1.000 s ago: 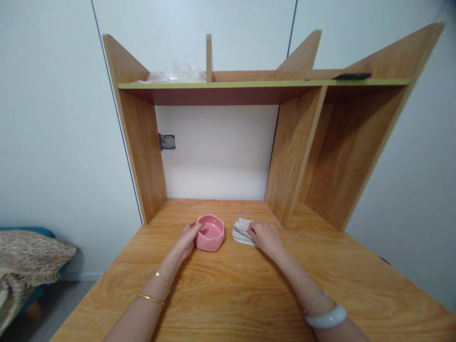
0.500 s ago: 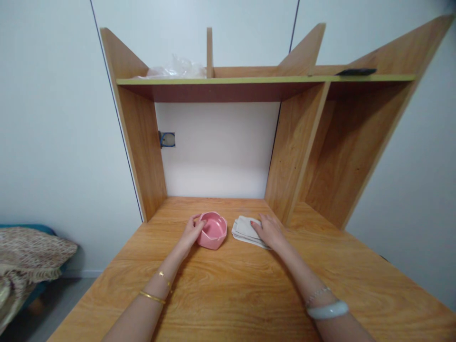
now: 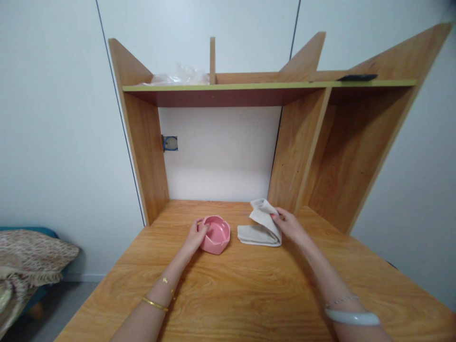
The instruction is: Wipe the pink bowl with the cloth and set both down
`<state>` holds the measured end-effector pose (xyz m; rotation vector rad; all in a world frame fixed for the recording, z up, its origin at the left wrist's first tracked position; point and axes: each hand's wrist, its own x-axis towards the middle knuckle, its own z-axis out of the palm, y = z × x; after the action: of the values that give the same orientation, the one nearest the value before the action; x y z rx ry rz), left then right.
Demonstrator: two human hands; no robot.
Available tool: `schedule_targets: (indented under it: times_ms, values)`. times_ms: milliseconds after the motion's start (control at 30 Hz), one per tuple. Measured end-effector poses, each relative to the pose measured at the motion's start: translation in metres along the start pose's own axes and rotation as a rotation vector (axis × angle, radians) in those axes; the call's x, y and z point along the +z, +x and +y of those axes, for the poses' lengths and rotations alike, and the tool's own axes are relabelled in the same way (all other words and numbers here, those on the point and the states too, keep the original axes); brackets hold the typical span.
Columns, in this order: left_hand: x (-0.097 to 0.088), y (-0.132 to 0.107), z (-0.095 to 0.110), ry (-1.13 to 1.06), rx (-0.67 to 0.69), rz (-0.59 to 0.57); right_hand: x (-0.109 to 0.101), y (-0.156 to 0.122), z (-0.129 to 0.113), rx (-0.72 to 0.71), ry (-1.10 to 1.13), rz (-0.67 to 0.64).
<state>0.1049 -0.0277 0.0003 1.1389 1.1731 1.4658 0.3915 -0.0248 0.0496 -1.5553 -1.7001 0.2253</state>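
A pink angular ashtray [image 3: 215, 247] with notches in its rim rests on the wooden desk. My left hand [image 3: 194, 237] grips its left side, thumb over the rim and fingers outside. To the right of it lies a folded light grey cloth [image 3: 258, 234]. My right hand [image 3: 289, 226] pinches the cloth's upper layers near their right edge and holds them up, while the lower layers stay flat on the desk. The cloth's raised part bends over at its top.
The wooden desk [image 3: 221, 294] carries a hutch with a shelf [image 3: 228, 87]. On that shelf lie clear plastic wrapping [image 3: 181, 76] and a flat black object [image 3: 357, 77]. An open wall socket box [image 3: 170, 143] shows at the back left. A patterned fringed blanket [image 3: 32, 256] is at far left.
My right hand has taken hold of the cloth's upper layers and lifted them up and to the right, opening the fold. My left hand stays on the ashtray. The view has shifted slightly.
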Motion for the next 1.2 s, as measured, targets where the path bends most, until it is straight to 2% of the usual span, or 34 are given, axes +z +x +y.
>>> schedule_targets:
  times_ms: [100,200,300,367,433,500,667,767,900,1067,1200]
  values:
    - [0.000,0.001,0.000,-0.004,0.003,0.005,-0.024,0.009,-0.007,0.016,0.049,0.017]
    - [0.001,0.002,-0.001,-0.013,0.006,0.010,-0.050,0.018,-0.026,0.024,0.044,0.079]
    - [0.001,0.002,-0.002,-0.013,0.013,0.019,-0.069,0.025,-0.054,0.010,-0.207,0.245]
    - [0.001,0.003,-0.003,-0.006,0.022,0.028,-0.069,0.027,-0.072,-0.020,-0.274,0.240]
    - [0.001,0.005,-0.005,0.002,0.036,0.038,-0.056,0.026,-0.087,-0.048,-0.317,0.168]
    - [0.002,0.006,-0.006,0.009,0.055,0.043,-0.033,0.023,-0.096,-0.062,-0.343,0.085]
    - [0.003,0.005,-0.006,0.019,0.110,0.031,0.036,0.007,-0.103,-0.121,-0.362,-0.130]
    - [0.003,0.005,-0.006,0.029,0.140,0.012,0.064,-0.003,-0.106,-0.144,-0.357,-0.222]
    - [0.004,0.005,-0.005,0.052,0.179,0.005,0.076,-0.010,-0.110,-0.162,-0.338,-0.278]
    - [0.008,0.000,-0.002,0.083,0.212,0.019,0.071,-0.017,-0.106,-0.044,-0.327,-0.195]
    - [0.012,-0.008,0.004,0.140,0.292,-0.010,0.075,-0.023,-0.094,0.080,-0.290,-0.326]
